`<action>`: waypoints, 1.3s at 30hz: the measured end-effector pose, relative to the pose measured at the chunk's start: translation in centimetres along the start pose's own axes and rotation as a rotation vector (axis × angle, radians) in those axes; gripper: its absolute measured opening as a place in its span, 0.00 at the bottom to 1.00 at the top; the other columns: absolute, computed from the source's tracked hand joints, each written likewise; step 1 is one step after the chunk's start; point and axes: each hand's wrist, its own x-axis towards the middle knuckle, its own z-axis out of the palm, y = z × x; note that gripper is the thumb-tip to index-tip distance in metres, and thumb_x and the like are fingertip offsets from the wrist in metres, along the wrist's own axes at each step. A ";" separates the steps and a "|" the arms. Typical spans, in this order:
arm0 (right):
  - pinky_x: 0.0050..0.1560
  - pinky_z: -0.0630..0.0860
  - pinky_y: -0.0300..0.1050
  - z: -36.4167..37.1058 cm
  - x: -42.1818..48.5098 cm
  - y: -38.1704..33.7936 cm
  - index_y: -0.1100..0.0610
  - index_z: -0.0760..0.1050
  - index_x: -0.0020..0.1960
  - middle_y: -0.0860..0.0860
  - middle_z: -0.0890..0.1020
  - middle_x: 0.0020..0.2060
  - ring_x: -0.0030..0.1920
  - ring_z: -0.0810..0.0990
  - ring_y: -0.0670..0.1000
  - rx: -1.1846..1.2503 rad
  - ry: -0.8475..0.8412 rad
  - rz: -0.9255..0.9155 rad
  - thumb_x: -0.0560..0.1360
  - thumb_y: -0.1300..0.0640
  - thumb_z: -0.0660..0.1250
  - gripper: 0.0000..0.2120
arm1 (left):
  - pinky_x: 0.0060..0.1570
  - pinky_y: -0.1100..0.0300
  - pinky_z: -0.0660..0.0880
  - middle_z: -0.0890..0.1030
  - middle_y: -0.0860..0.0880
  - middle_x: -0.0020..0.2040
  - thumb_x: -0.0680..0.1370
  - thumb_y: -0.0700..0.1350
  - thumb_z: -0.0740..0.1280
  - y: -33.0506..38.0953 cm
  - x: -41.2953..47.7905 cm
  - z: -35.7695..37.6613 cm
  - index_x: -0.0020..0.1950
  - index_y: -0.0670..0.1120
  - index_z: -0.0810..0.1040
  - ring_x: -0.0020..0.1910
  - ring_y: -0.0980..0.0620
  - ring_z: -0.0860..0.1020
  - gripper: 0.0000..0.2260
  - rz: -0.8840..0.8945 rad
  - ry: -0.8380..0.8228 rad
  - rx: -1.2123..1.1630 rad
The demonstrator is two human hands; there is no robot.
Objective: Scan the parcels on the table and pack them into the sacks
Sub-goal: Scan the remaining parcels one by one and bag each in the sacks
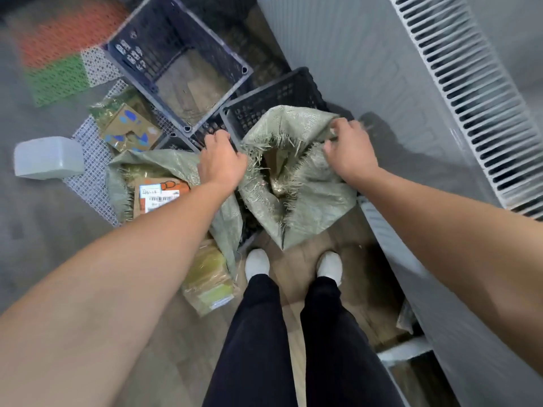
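Both hands are holding open the mouth of a green woven sack at the centre of the frame, just above the person's white shoes. The left hand is curling its fingers over the frayed left rim, and the right hand is gripping a bunched fold of the right rim with bent fingers. The sack is draping over the near part of a dark crate; something brownish is showing deep inside it, too dim to tell. Left of centre a second sack is lying open with a brown parcel, white barcode label up, sitting in its mouth. A blue-spotted box is resting at upper left on a white grid mat, and a wrapped parcel is lying at lower centre beside the shoes. A larger crate is standing at the top.
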 end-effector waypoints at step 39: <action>0.66 0.72 0.55 -24.5 -61.4 1.9 0.55 0.67 0.73 0.58 0.76 0.66 0.66 0.74 0.59 0.103 0.803 0.890 0.78 0.50 0.65 0.25 | 0.59 0.45 0.72 0.74 0.42 0.64 0.80 0.50 0.61 27.1 -50.2 -15.1 0.69 0.45 0.69 0.62 0.40 0.74 0.19 1.815 -0.167 0.300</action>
